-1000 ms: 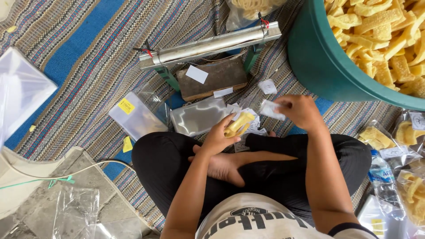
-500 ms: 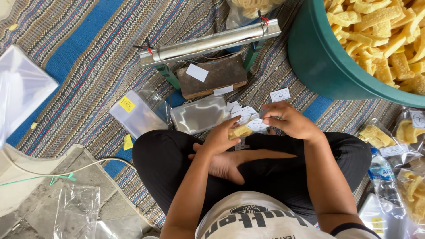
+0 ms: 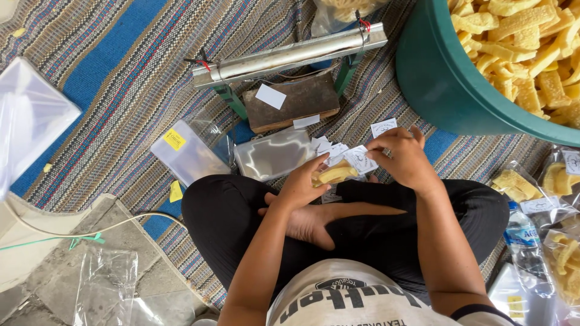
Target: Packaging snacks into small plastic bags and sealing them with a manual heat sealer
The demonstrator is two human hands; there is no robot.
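Both hands grip: left hand point(image 3: 304, 184) a crinkly clear snack packet point(image 3: 334, 174), right hand point(image 3: 403, 158) a small white paper label point(image 3: 361, 159).

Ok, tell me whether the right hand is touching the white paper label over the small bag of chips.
Touching. The head view shows the right hand pinching the white paper label at its edge, above the small bag of chips held in the left hand.
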